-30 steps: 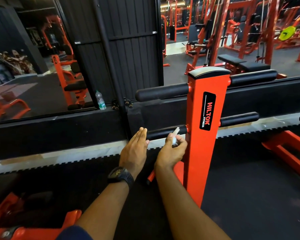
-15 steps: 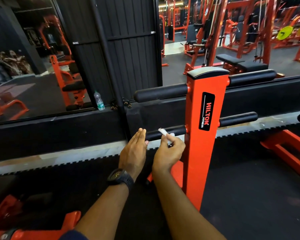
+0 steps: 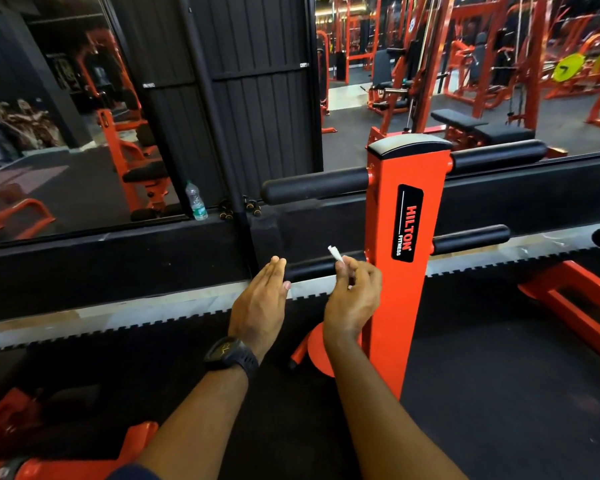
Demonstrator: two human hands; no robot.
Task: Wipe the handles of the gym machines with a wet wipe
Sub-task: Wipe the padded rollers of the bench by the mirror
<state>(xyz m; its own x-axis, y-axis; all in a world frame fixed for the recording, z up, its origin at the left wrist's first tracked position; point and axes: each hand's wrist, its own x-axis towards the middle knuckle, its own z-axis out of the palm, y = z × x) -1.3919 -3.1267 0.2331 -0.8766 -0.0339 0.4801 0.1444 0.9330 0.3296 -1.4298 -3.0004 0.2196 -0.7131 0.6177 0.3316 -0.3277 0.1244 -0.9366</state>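
An orange upright post (image 3: 406, 237) labelled Hilton Fitness carries black padded handles: a thick upper left one (image 3: 314, 185), a thick upper right one (image 3: 497, 155), a thin lower left one (image 3: 309, 266) and a thin lower right one (image 3: 470, 239). My right hand (image 3: 354, 299) pinches a small rolled white wet wipe (image 3: 335, 253) just in front of the lower left handle, close to the post. My left hand (image 3: 260, 299), with a black watch on the wrist, is held flat with straight fingers at the free end of that handle.
A mirror wall with a black ledge runs behind the post; a water bottle (image 3: 196, 202) stands on the ledge. An orange frame rail (image 3: 575, 306) lies on the floor to the right, and another orange frame (image 3: 49, 455) sits at lower left. Black rubber flooring surrounds the post.
My right hand has turned the rolled wipe from pointing up to pointing up-left and drawn slightly back from the handle. My left hand has stayed almost still.
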